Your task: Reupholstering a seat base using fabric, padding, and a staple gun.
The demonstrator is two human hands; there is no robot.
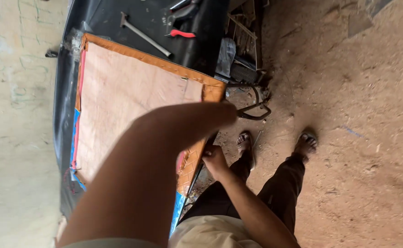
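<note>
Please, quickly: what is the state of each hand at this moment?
Left hand: raised over the orange-edged panel; fingers blurred, cannot be told.
Right hand: closed, gripping the panel's near edge.

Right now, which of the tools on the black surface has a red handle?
The small hand tool lying right of the long grey metal T-handled rod. Its grip is bright red; the rod is bare metal all along.

A rough workshop: bare dirt floor (362, 92), black-covered workbench (100, 18) strewn with hand tools (144, 34) and scrap metal (245, 32).
</note>
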